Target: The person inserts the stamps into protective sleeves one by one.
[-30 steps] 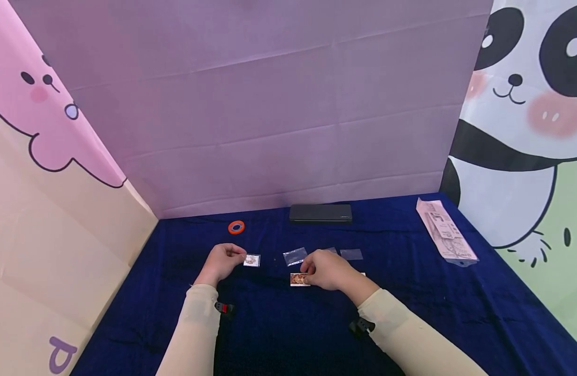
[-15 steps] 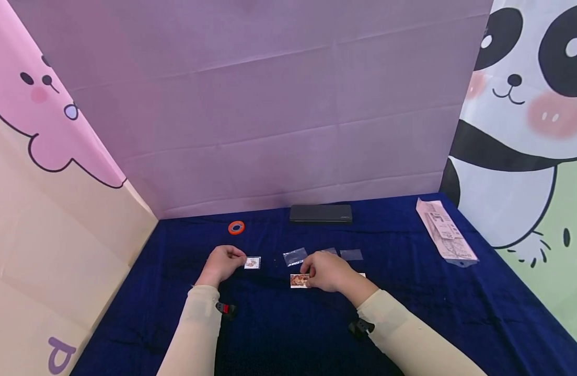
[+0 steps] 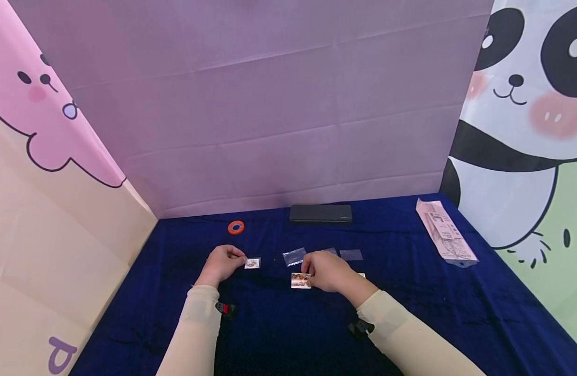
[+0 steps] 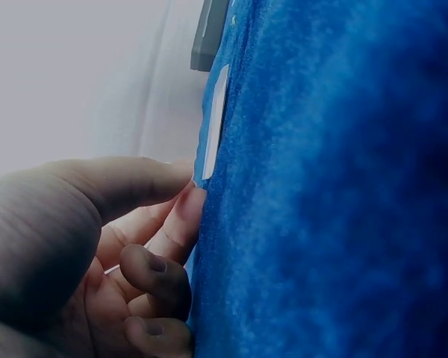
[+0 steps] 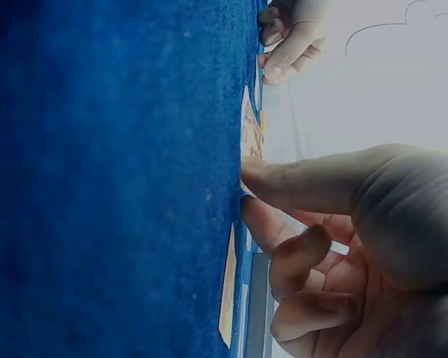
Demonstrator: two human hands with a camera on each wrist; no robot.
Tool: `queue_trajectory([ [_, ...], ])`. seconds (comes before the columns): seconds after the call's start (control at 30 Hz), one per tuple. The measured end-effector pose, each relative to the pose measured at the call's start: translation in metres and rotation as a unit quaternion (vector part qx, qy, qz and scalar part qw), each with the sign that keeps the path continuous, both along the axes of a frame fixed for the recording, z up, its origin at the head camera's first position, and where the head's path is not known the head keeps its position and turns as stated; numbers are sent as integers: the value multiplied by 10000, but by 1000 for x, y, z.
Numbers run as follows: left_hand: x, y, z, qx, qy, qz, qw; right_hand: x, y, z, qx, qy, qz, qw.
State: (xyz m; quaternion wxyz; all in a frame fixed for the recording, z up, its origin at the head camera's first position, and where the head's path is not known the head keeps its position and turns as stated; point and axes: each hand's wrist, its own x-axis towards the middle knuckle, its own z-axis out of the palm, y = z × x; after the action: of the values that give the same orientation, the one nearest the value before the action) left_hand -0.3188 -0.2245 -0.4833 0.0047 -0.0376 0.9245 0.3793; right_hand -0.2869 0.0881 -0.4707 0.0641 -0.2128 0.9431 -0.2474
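Observation:
In the head view my left hand (image 3: 221,263) pinches the left edge of a small card in a clear sleeve (image 3: 253,263), low over the dark blue cloth. The left wrist view shows thumb and forefinger meeting at the near end of that pale card (image 4: 217,123). My right hand (image 3: 330,270) pinches the right end of a small brown-and-white picture card (image 3: 300,280) between thumb and forefinger. Beyond that hand lie clear plastic sleeves (image 3: 294,256), one partly covered by it. Another card (image 3: 362,274) peeks out behind the right wrist.
An orange ring, like a tape roll (image 3: 235,227), lies at the back left. A flat dark grey case (image 3: 320,213) sits near the pink backdrop. To the right is a pink printed packet (image 3: 446,231). One more clear sleeve (image 3: 352,255) lies right of centre.
The sleeved card in my left hand has come slightly nearer to me. In my right hand the picture card has shifted a little and now looks brighter, with both hands almost still.

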Motion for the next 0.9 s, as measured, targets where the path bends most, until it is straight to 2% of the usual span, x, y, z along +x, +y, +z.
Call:
queue_trajectory([
  [0.3, 0, 0, 2, 25, 18, -51, 10000, 1, 0, 2, -208, -100, -102, 9997],
  [0.5, 2, -2, 3, 95, 7, -62, 9999, 1, 3, 4, -375, -315, 4, 9988],
  [0.67, 1, -2, 5, 92, 113, -168, 9998, 0, 7, 9, -698, -471, 47, 9964],
  [0.9, -1, 2, 9, 105, 345, -372, 9987, -1, 15, 17, -919, -486, 119, 9945],
])
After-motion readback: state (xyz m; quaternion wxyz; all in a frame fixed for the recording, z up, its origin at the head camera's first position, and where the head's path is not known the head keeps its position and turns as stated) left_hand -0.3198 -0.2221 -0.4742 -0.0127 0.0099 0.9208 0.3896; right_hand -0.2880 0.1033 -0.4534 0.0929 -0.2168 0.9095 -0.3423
